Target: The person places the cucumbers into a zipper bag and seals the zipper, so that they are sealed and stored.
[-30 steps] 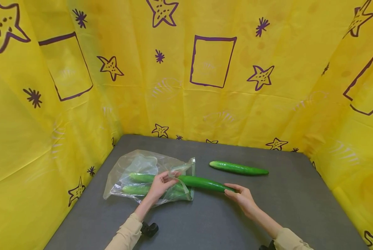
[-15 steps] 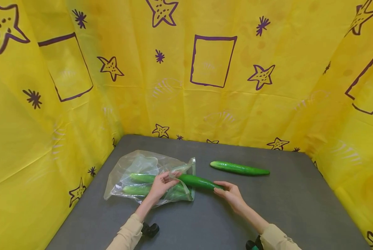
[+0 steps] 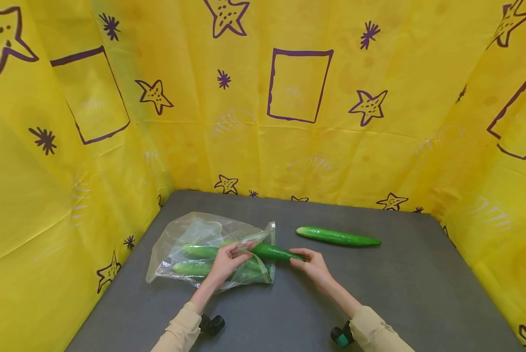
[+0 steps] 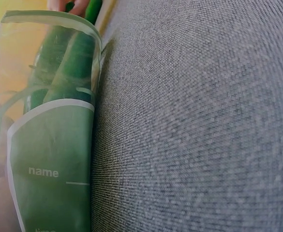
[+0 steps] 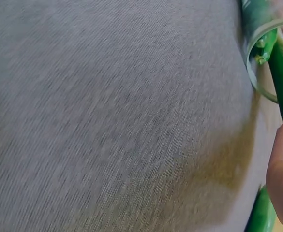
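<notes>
Held cucumber (image 3: 277, 253): since the earlier pictures, it has been slid farther through the mouth of the bag (image 3: 163, 248). Less of it is now seen past the bag's edge.
Right hand (image 3: 314, 267): it has been brought closer to the bag along with the held cucumber. The dark end is pinched between thumb and fingers, with no wide gap left, just outside the bag.
Left hand (image 3: 228, 260): it has been kept in the same spot. The edge of the bag is pinched by its thumb and fingers.
Two more cucumbers (image 3: 193, 268): they are seen through the clear side of the bag, near each other. No move of theirs can be seen.
Loose cucumber (image 3: 338, 237): it is laid on the table (image 3: 280, 313), to the right of the bag and apart from it. It is touched by no hand.
Green patch (image 4: 49, 159): the word "name" is printed on it, on the bag.
Bag filling: it seems to be going well, but part of the held cucumber is left outside the bag.
</notes>
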Demonstrator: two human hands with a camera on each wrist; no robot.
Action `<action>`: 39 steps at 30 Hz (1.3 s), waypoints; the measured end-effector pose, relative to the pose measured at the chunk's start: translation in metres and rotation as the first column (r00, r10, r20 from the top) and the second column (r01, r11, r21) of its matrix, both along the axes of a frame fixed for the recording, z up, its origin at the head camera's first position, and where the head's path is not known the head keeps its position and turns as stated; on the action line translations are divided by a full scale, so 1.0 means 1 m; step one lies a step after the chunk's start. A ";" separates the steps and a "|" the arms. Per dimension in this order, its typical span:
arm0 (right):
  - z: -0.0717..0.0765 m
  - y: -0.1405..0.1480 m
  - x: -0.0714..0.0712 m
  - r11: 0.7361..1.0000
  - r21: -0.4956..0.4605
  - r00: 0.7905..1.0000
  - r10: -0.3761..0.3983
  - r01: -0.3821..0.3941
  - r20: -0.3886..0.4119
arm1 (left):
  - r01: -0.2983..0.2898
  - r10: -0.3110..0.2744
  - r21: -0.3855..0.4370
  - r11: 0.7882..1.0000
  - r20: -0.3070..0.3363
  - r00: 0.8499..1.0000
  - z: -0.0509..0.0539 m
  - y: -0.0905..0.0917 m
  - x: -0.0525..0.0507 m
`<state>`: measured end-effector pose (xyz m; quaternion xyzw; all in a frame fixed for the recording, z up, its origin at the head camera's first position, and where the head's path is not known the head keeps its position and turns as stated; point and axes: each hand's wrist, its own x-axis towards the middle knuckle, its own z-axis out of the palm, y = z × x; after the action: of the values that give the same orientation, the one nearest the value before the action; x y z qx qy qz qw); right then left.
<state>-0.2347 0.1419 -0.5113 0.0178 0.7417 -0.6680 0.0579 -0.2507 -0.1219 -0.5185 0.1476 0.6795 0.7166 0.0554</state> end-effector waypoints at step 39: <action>-0.010 -0.066 -0.008 0.994 0.064 0.982 0.101 -0.091 -0.162 | -0.013 0.013 -0.007 1.000 -0.016 1.000 -0.001 0.000 0.000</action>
<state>-0.2429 0.0761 -0.5211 -0.0719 0.7626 -0.6423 0.0277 -0.2510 -0.1219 -0.5196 0.1487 0.6833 0.7134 0.0456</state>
